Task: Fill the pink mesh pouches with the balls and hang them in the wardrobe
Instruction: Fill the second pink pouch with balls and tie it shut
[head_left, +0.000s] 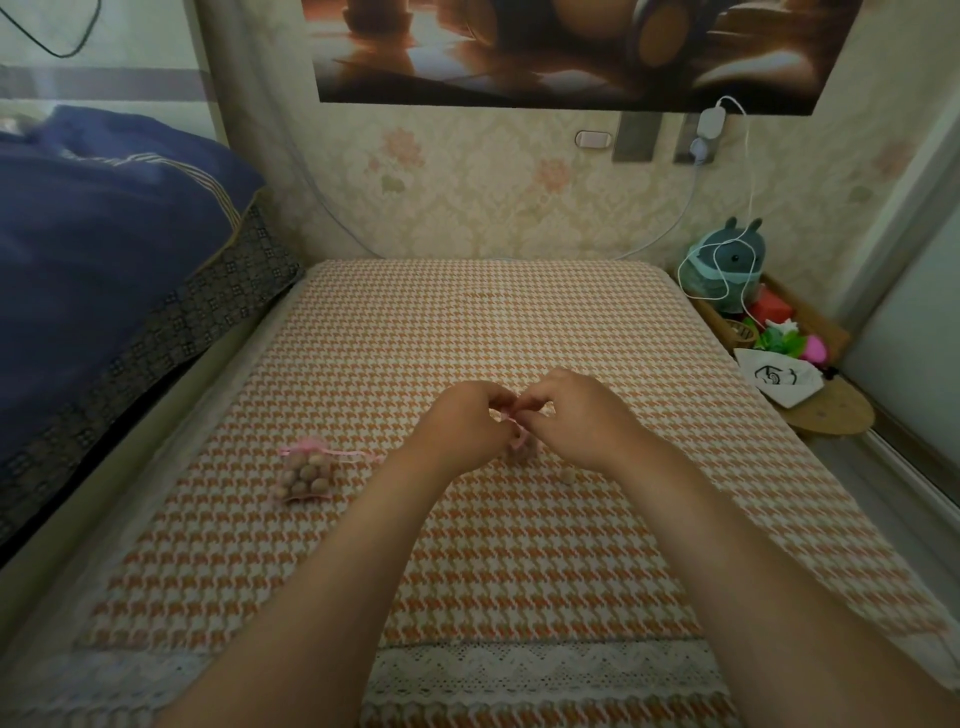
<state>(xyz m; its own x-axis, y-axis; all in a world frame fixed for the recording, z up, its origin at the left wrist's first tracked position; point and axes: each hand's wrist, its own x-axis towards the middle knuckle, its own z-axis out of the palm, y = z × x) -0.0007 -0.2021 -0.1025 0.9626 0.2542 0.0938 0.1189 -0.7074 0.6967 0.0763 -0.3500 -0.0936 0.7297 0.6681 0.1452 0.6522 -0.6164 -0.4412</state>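
A pink mesh pouch (306, 475) full of brown wooden balls lies on the orange houndstooth cloth (519, 545), its drawstring trailing right. At the cloth's middle my left hand (460, 426) and my right hand (582, 418) meet, fingertips pinching the pink ribbon of a second pouch (519, 441), which is mostly hidden between and under the hands. One loose ball (568, 475) rests just below my right wrist.
A dark blue quilt (104, 249) lies on the bed at the left. At the right stand a wooden tray (826, 325) with a teal plush toy (724, 267) and bright items, a white drawstring bag (779, 376), and a white charging cable (748, 171) hanging from the wall.
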